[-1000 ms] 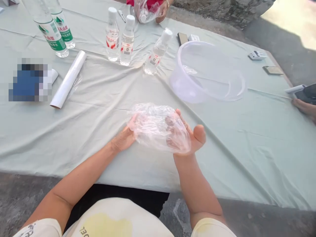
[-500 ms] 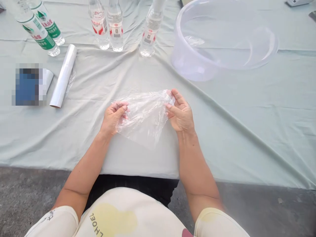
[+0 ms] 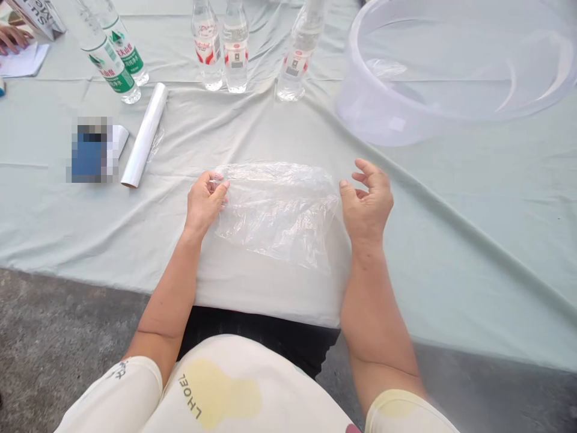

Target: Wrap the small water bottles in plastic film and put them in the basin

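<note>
A crinkled piece of thin clear plastic film [image 3: 274, 210] is spread over the table in front of me; whether it is a bag or a flat sheet I cannot tell. At its left edge, my left hand [image 3: 205, 201] pinches it between thumb and fingers. My right hand [image 3: 368, 198] is by the right edge, thumb and fingers apart, with nothing visible between them. A white roll of plastic film [image 3: 144, 137] with a brown core lies to the left, a loose transparent end beside it.
Green-labelled water bottles [image 3: 110, 66] and several red-labelled bottles [image 3: 236, 54] stand at the back. A large clear tub [image 3: 383, 114] is at right. Left are a blurred blue object [image 3: 89, 157], a box [image 3: 42, 18] and another person's hand [image 3: 12, 39] on paper [image 3: 27, 60]. A pale green cloth [image 3: 473, 240] covers the table.
My right hand has let go of the film and moved right, its fingers opening. The film now lies wider and flatter. The view has shifted left, bringing another person's hand into sight.
</note>
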Available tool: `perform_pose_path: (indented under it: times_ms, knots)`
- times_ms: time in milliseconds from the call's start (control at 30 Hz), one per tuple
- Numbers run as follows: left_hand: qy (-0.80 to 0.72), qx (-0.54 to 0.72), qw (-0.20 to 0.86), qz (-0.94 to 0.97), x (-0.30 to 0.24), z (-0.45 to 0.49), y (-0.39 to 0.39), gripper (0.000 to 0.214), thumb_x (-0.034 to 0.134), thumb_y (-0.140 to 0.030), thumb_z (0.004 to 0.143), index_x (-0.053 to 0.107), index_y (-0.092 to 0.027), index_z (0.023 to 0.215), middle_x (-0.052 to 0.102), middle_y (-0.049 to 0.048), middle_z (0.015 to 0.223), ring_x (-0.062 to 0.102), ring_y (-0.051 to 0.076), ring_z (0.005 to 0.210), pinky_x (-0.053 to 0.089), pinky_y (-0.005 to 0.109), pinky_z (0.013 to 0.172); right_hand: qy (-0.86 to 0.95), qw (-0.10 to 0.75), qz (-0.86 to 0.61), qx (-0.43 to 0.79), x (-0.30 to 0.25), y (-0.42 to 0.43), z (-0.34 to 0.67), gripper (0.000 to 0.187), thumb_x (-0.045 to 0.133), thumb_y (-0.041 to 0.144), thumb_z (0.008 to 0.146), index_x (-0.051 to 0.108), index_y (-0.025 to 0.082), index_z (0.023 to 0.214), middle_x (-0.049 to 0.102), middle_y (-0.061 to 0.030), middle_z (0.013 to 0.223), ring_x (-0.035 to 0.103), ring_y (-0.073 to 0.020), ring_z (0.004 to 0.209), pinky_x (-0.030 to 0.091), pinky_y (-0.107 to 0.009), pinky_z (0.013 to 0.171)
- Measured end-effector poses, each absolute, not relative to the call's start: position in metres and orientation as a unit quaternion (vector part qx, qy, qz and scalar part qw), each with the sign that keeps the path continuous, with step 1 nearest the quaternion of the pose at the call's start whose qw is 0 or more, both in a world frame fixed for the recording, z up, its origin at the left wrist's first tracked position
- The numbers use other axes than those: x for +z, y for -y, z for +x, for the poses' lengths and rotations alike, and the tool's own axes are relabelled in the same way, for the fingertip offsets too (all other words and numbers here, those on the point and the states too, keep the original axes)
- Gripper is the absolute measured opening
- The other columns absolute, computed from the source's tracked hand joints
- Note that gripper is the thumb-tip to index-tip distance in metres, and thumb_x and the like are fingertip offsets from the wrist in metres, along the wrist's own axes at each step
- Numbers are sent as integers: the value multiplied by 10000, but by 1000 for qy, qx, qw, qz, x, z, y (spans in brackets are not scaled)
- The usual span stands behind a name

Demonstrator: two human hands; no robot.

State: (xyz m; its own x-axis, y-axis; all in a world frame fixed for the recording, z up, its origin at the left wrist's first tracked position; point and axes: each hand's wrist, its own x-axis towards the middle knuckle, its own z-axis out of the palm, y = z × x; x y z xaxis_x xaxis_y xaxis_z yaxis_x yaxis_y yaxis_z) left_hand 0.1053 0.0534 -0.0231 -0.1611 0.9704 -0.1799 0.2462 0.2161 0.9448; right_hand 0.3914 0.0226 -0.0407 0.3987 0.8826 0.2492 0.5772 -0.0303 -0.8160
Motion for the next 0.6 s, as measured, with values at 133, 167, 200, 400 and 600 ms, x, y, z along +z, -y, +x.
perform_pose_path:
  times_ms: [133,167,200,400,600]
  knots:
    - [-669,419,275,549,-9,106,-49,595,710,-382,844,476,-282,1382,590,100,1296,616,245,1089,527,379,879,672,384,-620,128,-31,-16,379,396,497,402,924,590,319,1300,607,-61,1374,547,-269,1303,492,-500,1056]
    - [-659,424,231,576,-3,106,-47,593,689,-373,864,460,-291,1405,565,102,1352,578,258,1179,499,404,955,714,334,-599,140,-31,-15,376,408,500,448,931,590,338,1313,594,-51,1395,501,-281,1360,445,-517,1109]
    - [-641,423,201,609,2,105,-46,541,653,-365,891,476,-298,1398,559,96,1374,544,260,1241,466,416,1015,747,282,-582,151,-32,-14,374,439,512,494,928,580,355,1339,566,-43,1434,443,-294,1416,390,-533,1156]
    - [-458,174,258,832,-4,91,-39,396,658,-433,880,641,-288,1248,569,77,1426,399,322,1437,216,513,1212,807,119,-553,169,-40,-13,370,785,605,684,832,414,349,1516,328,-75,1629,166,-378,1551,179,-638,1216]
    - [-488,78,287,821,-34,74,-35,1075,909,-566,530,457,-318,1473,243,117,1665,45,441,1548,-49,630,1207,762,68,-623,163,-42,-11,383,861,638,734,769,444,312,1494,315,-114,1636,190,-430,1534,210,-698,1178]
